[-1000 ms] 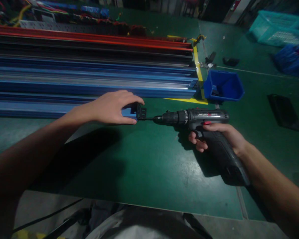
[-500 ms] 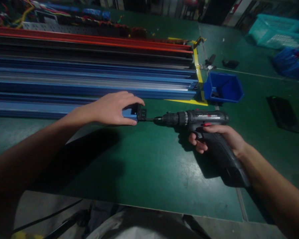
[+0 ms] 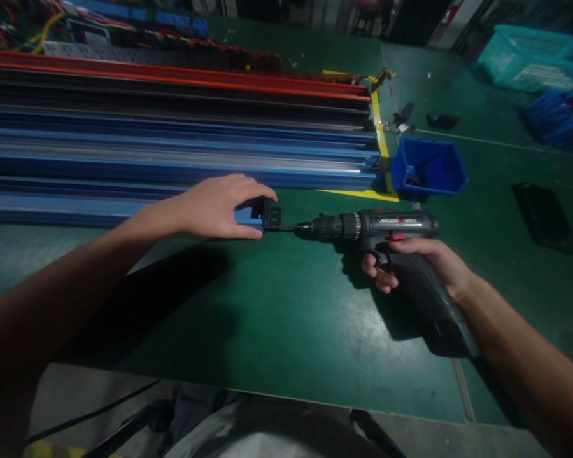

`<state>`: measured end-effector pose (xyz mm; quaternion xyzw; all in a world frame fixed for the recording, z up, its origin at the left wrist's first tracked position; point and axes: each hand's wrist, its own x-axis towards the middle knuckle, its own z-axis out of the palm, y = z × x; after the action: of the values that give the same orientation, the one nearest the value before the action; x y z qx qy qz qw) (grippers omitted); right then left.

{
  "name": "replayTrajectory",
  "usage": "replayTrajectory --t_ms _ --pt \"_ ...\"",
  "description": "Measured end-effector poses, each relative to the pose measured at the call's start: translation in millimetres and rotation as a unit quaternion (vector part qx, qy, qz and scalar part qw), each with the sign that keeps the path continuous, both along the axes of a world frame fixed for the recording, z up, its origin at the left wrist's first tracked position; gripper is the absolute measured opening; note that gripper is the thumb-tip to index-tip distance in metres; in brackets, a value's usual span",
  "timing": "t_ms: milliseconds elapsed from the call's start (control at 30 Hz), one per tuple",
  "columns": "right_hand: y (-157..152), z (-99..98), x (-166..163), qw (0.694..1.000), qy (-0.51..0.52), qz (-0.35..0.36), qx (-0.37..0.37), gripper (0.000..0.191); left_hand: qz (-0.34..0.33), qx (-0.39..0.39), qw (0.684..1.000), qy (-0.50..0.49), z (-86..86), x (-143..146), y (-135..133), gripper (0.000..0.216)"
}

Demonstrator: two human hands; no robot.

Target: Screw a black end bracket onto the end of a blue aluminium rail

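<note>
My left hand [image 3: 219, 207] is wrapped over the end of a blue metal profile [image 3: 76, 207], thumb on the near side and fingers on the far side. A black end cap [image 3: 272, 218] sits at that end, beside my fingertips. My right hand [image 3: 427, 264] grips a black cordless drill [image 3: 391, 229] by its handle, index finger at the trigger. The drill lies level and points left. Its long thin bit [image 3: 288, 228] reaches to the near part of the end cap; the exact contact point is too small to make out.
Behind my left hand lie several long blue, black and red profiles [image 3: 181, 143], ending near yellow tape [image 3: 382, 143]. A blue bin [image 3: 428, 166] stands right of them. Farther right are a dark flat device [image 3: 545, 217] and a teal basket [image 3: 535, 60]. Wiring [image 3: 23, 32] lies back left.
Almost nothing differs. Both hands, the profile and the drill hold the same places, with the bit still at the end cap.
</note>
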<state>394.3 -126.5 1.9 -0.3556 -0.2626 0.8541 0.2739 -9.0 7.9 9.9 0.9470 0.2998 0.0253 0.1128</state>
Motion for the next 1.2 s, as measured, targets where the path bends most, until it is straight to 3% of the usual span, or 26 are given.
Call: replayTrajectory --t_ms 1200 --pt "-1.0 2.4 0.7 0.999 -0.02 -0.013 -0.026 0.029 -0.005 -0.018 0.999 -0.035 -3.3 -2.5 3.5 0.075"
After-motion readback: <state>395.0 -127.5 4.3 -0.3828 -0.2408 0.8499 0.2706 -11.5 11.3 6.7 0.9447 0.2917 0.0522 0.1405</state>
